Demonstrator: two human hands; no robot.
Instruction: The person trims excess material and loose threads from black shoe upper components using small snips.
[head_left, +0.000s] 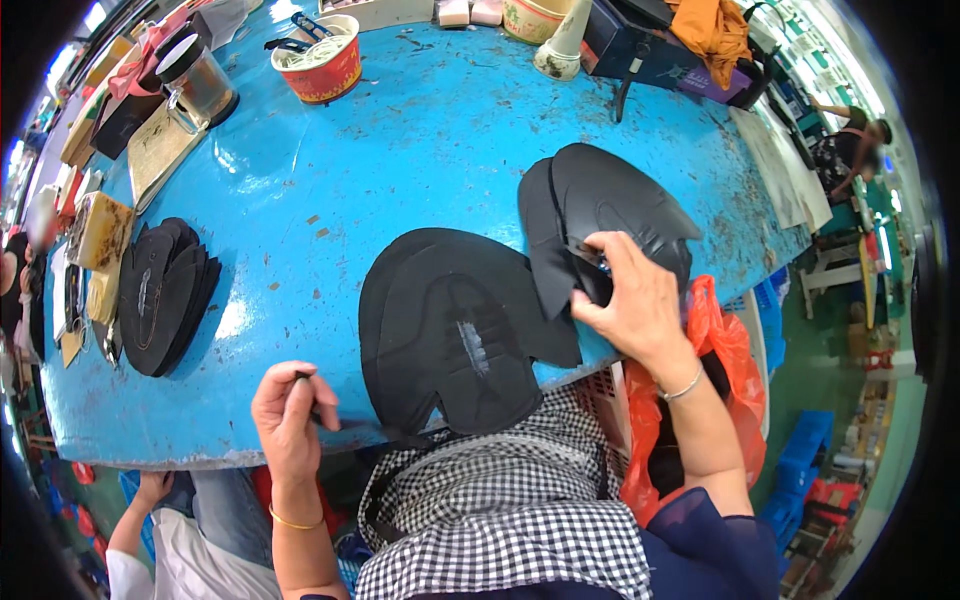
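Observation:
Nearest me on the blue table lies a flat black shoe-upper piece (450,300) with a notched lower edge and a pale grey mark in its middle. My left hand (292,400) is closed in a pinch on a thin black strip (365,427), which stretches toward the lower notch of that piece. To the right, my right hand (640,300) curls round a small metal tool (583,252), mostly hidden by fingers. That hand is over more black upper pieces (610,185), overlapped and slightly curved; whether it touches them I cannot tell.
A stack of black pieces (165,300) lies at the left. Farther back stand a lidded jar (200,85), a red bowl of tools (318,65), a cone (563,45) and a dark box (640,50). An orange-red bag (715,330) hangs by my right arm. A person (190,530) sits on my left.

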